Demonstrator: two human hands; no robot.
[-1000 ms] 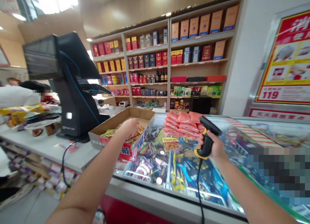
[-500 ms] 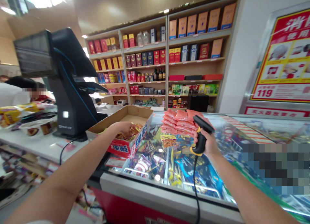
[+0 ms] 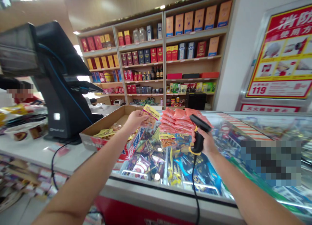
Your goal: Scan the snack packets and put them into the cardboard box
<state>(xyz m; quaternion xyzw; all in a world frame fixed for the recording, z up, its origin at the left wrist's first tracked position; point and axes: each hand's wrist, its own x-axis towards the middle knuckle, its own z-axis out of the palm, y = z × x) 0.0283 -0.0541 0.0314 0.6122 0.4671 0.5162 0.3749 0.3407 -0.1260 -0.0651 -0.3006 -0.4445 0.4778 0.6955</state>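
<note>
My left hand [image 3: 135, 119] grips a snack packet [image 3: 149, 116] with a yellow header, held up above the right side of an open cardboard box [image 3: 88, 138]. More yellow-topped packets [image 3: 106, 132] lie in that box. My right hand [image 3: 206, 140] is wrapped round a black and yellow barcode scanner [image 3: 199, 138], its cable hanging down over the counter front. Beside the scanner, stacked pink packets [image 3: 175, 121] rest on the glass top. One more snack packet [image 3: 167, 140] lies flat just in front of that stack.
A black point-of-sale terminal [image 3: 63, 98] stands on the white counter at left. Under the glass top [image 3: 156, 160] are many packaged goods. Shelves of boxed goods [image 3: 146, 56] line the back wall. Another person [image 3: 21, 92] is partly visible at far left.
My left hand has come up out of the box with a snack packet, moving right. The scanner stays in my right hand near the pink stack. The view has shifted slightly.
</note>
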